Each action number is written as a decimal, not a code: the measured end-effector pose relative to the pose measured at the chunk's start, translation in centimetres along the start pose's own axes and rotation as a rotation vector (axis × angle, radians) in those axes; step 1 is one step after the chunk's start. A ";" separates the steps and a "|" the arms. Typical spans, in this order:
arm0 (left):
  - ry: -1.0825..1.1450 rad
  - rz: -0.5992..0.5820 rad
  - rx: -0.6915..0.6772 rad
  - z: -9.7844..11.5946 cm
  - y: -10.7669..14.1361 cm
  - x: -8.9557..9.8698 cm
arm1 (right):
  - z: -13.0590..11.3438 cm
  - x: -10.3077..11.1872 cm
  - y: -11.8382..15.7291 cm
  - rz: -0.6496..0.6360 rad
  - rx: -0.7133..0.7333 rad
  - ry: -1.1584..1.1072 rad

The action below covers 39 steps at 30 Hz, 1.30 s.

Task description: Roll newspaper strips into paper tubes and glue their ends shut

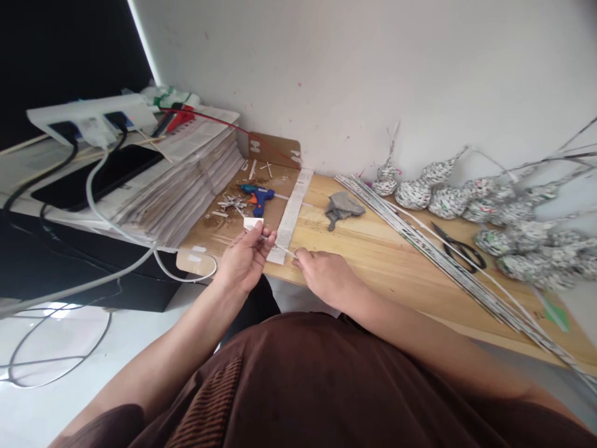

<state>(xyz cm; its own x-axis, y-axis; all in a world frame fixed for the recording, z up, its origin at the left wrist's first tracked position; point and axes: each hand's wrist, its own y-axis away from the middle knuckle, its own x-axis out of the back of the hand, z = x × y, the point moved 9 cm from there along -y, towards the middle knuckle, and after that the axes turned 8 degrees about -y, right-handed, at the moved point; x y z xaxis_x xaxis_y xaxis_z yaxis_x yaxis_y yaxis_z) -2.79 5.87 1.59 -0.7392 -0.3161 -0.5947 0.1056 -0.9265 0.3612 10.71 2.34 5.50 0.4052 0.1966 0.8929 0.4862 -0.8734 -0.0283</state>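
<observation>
My left hand (246, 254) pinches a small white paper piece (253, 222) between thumb and fingers, near the table's front edge. A thin rolled paper strip (283, 250) runs from it to my right hand (323, 272), whose fingers are closed on the strip's other end. Under the strip lies a flat folded newspaper band (293, 208). Beyond my left hand, a blue glue gun (262, 200) rests on brown cardboard (277, 177) among paper scraps (232, 202).
Left: a newspaper stack (186, 186) carries a power strip (93, 118), a black phone (102, 177) and cables. Right: a grey cloth (344, 208), long paper rods (420, 246), black scissors (459, 250) and several woven paper gourds (413, 194) lie on the wooden table (373, 258).
</observation>
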 end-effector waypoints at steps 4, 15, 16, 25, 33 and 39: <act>-0.012 0.013 0.024 0.1 0.0 0.5 | 1.7 -2.7 1.3 -0.253 -0.122 -0.715; 0.017 0.064 -0.065 3.4 -0.9 1.0 | 5.5 0.1 7.1 -0.067 -0.258 -0.715; 0.015 0.057 -0.061 3.6 -0.9 0.8 | 5.6 -0.3 7.4 -0.119 -0.275 -0.784; 0.040 -0.029 -0.050 4.4 -1.4 0.3 | 6.4 -3.2 11.5 -0.546 -0.445 -1.412; 0.028 0.080 -0.102 4.3 -1.3 1.0 | 6.4 2.3 8.8 0.053 -0.081 -0.093; 0.014 0.047 -0.070 4.2 -1.1 1.1 | 7.1 -1.2 10.0 -0.326 -0.290 -0.893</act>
<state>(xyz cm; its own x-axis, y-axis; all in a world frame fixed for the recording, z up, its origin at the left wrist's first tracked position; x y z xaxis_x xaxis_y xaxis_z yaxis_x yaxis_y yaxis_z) -6.55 7.40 3.58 -0.7227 -0.3621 -0.5887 0.1869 -0.9224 0.3380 20.60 -3.51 0.91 0.7780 0.6053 0.1681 0.5171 -0.7690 0.3758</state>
